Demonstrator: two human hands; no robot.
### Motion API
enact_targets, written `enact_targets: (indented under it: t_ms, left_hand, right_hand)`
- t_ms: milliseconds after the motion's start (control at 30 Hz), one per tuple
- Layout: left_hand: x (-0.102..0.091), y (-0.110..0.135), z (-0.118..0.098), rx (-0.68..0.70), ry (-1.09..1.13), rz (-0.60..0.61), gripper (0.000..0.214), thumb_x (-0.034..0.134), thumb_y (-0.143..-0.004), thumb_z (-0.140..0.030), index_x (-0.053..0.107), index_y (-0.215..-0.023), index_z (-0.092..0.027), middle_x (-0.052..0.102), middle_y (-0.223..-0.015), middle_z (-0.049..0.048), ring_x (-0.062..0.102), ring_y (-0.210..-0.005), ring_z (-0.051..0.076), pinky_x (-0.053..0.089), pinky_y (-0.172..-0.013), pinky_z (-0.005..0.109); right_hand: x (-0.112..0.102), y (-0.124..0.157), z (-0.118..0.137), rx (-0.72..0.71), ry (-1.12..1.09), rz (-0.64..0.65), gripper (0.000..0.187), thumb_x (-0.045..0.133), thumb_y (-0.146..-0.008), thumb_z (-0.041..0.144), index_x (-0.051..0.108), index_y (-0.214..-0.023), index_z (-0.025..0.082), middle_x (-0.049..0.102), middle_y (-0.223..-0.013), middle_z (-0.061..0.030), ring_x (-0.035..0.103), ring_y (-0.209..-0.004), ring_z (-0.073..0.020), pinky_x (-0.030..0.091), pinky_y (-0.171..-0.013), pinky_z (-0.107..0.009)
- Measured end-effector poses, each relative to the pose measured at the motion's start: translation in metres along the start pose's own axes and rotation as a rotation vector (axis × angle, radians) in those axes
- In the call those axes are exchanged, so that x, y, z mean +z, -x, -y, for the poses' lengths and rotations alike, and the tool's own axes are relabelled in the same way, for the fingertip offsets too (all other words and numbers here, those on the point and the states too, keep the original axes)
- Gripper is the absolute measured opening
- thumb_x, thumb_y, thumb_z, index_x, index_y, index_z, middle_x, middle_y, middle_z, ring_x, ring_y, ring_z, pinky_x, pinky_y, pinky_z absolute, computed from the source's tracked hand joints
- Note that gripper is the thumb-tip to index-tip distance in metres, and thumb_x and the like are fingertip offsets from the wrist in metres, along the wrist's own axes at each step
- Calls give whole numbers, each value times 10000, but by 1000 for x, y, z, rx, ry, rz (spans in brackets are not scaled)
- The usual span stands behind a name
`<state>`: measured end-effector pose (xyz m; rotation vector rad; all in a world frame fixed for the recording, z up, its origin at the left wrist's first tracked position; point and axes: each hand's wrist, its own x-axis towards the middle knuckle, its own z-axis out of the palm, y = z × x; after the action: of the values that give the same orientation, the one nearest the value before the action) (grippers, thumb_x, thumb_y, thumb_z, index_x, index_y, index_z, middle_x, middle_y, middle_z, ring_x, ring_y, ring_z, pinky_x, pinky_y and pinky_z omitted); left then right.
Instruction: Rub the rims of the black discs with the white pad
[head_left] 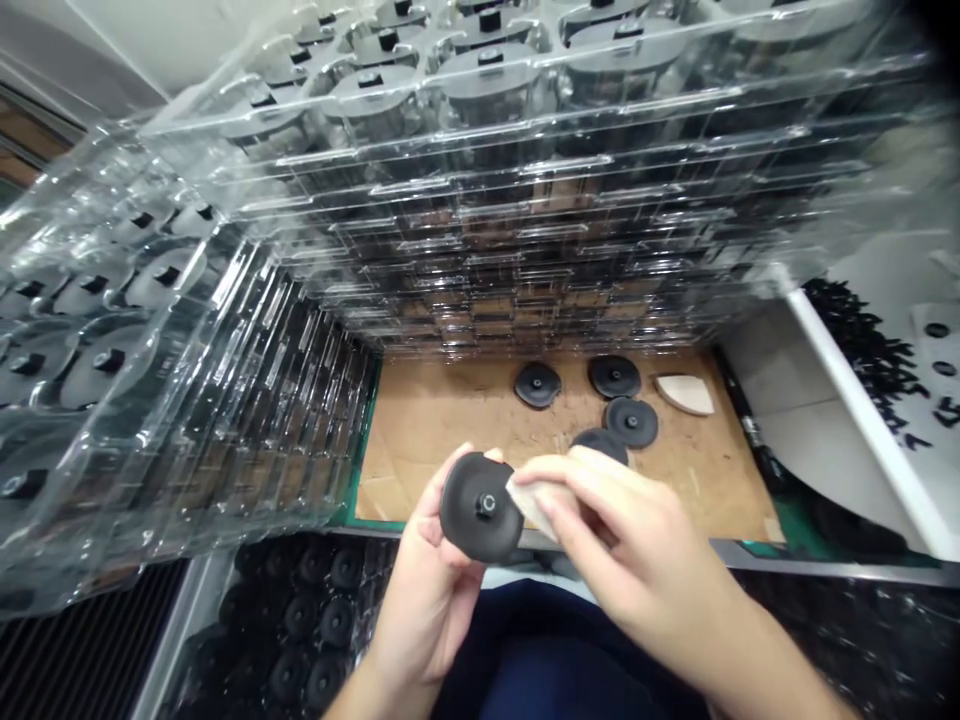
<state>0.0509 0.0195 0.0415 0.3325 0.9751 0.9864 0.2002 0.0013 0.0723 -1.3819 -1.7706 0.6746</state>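
Holding black disc (pixel 480 528) and pad (pixel 532 508)

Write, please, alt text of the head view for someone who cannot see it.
The left hand holds a dark knobbed disc; the right hand holds a pale piece at its edge. Beyond, more dark discs lie on cardboard before stacked clear trays.

A factory workshop, judging by stacked clear trays (pixel 517 210) of matching knobbed discs (pixel 480 80).
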Motion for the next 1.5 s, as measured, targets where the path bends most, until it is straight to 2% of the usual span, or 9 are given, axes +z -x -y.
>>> enact_targets:
  t_ms: [167, 367, 500, 600, 700, 833, 967, 1200, 1500]
  left_hand:
    - [-7, -1, 1, -14, -30, -8, 533, 787, -678, -233, 636, -1184, -303, 670, -1232, 41, 630, -1099, 226, 542, -872, 262]
    - [-21, -6, -4, -10, 77, -15, 635, 756, -669, -441, 578, -1264, -308, 646, -1272, 63, 591, -1183, 274, 504, -996, 371]
    - [-29, -10, -6, -31, 122, -17, 665, 714, -735, -400, 484, -1353, -311, 612, -1324, 77, 572, -1213, 274, 485, -1023, 387]
    - [-34, -13, -5, -8, 158, -18, 703, 726, -726, -401, 465, -1370, -294, 607, -1331, 88, 574, -1211, 274, 504, -996, 357]
    - [-38, -16, -5, 4, 204, -42, 664, 759, -684, -407, 547, -1300, -277, 634, -1295, 74, 585, -1195, 265, 491, -1009, 350]
    - [-40, -19, -8, 36, 227, -57, 538, 794, -637, -394, 661, -1141, -264, 661, -1251, 48, 610, -1156, 253, 491, -1004, 348]
    - [-39, -18, -10, 77, 226, -86, 508, 834, -604, -325, 688, -1086, -270, 679, -1213, 28, 620, -1133, 246, 490, -1004, 349]
    - [-33, -12, -7, 91, 232, -55, 489, 842, -600, -262, 696, -1066, -294, 692, -1174, -3, 638, -1090, 211, 542, -899, 254]
    - [-27, -8, -4, 78, 274, -31, 552, 895, -476, -277, 721, -1001, -296, 724, -1086, -27, 679, -1002, 202, 568, -839, 237]
  right_hand:
    - [3, -3, -1, -17, -161, 40, 204, 482, -890, 134, 649, -997, 181, 706, -867, -24, 669, -760, -126, 533, -699, -206]
    - [35, -5, -65, 338, -84, -67, 218, 486, -898, 265, 665, -1005, 202, 730, -959, -31, 683, -803, -158, 547, -681, -245]
    - [76, 15, -96, 331, 20, -24, 289, 491, -864, 253, 638, -1103, 189, 697, -863, -47, 637, -628, -167, 559, -640, -316]
    - [98, 33, -99, 315, 120, -60, 319, 467, -891, 288, 624, -1149, 182, 626, -1099, -134, 640, -907, -242, 536, -831, -429]
    - [110, 43, -98, 282, 195, -74, 313, 512, -895, 358, 645, -1130, 201, 596, -1169, -156, 584, -1037, -298, 510, -869, -490]
    - [109, 39, -102, 217, 216, -82, 272, 549, -890, 356, 691, -1071, 210, 659, -1066, -138, 601, -948, -285, 516, -830, -484]
    - [89, 20, -88, 147, 131, -94, 248, 561, -890, 356, 704, -1046, 228, 686, -983, -100, 634, -902, -249, 545, -798, -433]
    - [64, -4, -10, -85, -40, -108, 258, 546, -885, 180, 695, -1090, 228, 620, -1048, -90, 632, -915, -183, 573, -744, -300]
    - [57, 2, -5, -119, 14, -110, 258, 570, -853, 109, 720, -1053, 171, 610, -1011, -106, 627, -839, -157, 570, -706, -263]
